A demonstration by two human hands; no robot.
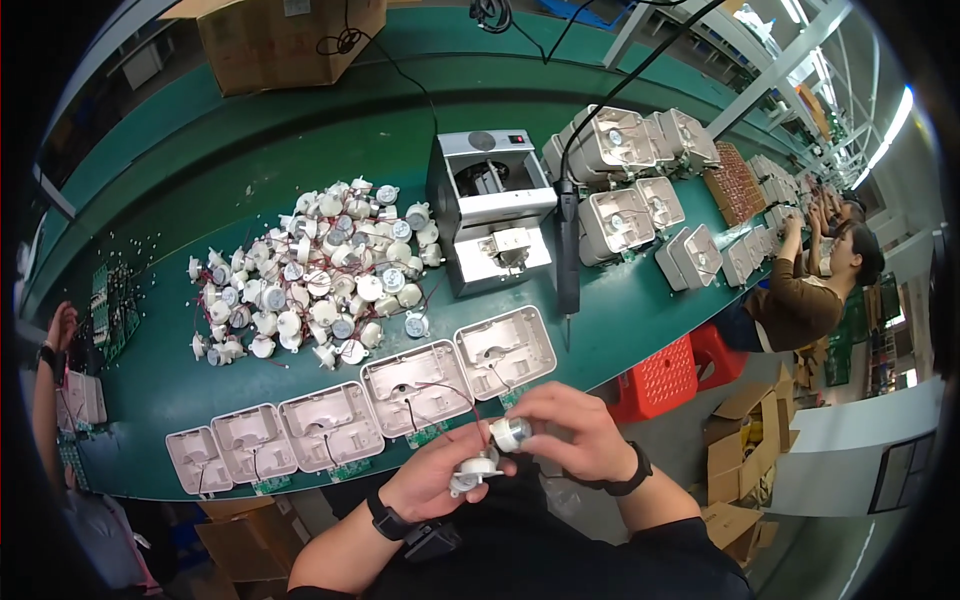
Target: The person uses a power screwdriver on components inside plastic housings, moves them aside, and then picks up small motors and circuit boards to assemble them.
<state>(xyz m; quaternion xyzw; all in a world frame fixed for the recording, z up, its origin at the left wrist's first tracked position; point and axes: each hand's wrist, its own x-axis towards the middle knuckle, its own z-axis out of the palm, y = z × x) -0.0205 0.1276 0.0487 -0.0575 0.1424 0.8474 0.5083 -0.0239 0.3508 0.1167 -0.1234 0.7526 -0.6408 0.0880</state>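
Green workbench (610, 305), heap of small round motors (320, 270), row of open pale housings (333, 428), boxy machine (488, 207)

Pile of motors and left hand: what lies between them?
In the head view, the row of open white housings lies between the pile of motors and the left hand.

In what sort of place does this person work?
Probably a factory assembly line: a heap of small wired parts, a row of open housings and a corded power screwdriver suggest it.
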